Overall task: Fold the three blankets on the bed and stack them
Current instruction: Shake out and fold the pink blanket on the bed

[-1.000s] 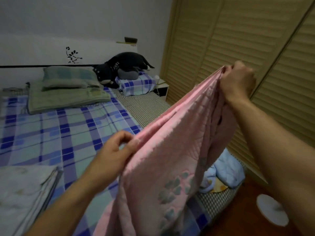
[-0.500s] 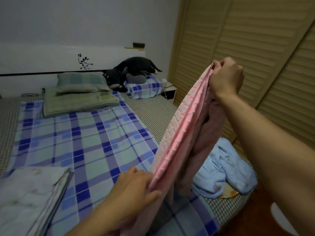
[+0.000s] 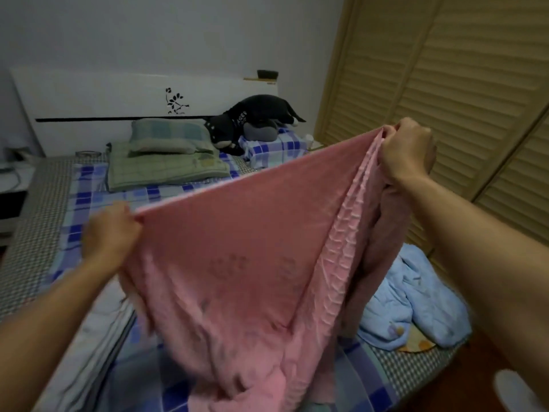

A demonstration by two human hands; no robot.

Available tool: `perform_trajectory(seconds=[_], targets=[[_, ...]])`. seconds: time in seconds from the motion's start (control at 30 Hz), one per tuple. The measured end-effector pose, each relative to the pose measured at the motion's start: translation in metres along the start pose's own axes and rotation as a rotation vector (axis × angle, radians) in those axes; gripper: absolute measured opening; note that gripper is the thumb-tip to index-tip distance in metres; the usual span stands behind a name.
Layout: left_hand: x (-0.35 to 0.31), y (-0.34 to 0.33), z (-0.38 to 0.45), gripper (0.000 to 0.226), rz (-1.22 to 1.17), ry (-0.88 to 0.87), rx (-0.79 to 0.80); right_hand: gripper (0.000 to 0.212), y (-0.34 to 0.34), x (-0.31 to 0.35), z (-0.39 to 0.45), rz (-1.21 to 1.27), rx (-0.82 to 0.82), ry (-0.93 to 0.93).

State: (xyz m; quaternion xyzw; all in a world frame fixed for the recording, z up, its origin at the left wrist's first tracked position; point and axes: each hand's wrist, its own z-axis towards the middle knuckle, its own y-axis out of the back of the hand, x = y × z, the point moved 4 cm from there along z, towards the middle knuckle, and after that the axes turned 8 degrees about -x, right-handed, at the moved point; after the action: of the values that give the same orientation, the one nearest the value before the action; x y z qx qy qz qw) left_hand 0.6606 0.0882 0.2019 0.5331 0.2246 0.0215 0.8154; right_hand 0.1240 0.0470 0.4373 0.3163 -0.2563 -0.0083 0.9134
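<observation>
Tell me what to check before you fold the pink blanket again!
1. Left hand grips the pink blanket at its top edge: ok.
2. Right hand grips the other end: ok.
3. Top edge pulled straight between the hands: ok.
4. Top edge level: not ok, the right end is higher.
5. Bottom corners lined up: cannot tell, the lower part is bunched and blurred.
6. Blue blanket folded: not ok, it lies crumpled on the bed.
</observation>
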Motion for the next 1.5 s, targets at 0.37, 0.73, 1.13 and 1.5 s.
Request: perform_trajectory(seconds=[0.37,0.73,1.13,1.5], targets=[[-0.045,-0.099,-0.175,0.067,0.146,-0.243,0.552,0.034,-0.004,0.014,-0.025,0.067,0.081,0.194],[-0.257,-0.045,-0.179,0.027,-0.622,-0.31,-0.038,0.025,-0.023,0.058,-0.128,-0.078,0.382,0.763],[-0.199,-0.092,-0.149,0.047,-0.154,-0.469,-0.014,0.023,-0.009,0.059,-0.123,-0.028,0.405,0.724],[-0.19,-0.087,-0.153,0.021,-0.238,-0.389,-0.042,0.027,-0.017,0.062,-0.113,0.008,0.37,0.611]])
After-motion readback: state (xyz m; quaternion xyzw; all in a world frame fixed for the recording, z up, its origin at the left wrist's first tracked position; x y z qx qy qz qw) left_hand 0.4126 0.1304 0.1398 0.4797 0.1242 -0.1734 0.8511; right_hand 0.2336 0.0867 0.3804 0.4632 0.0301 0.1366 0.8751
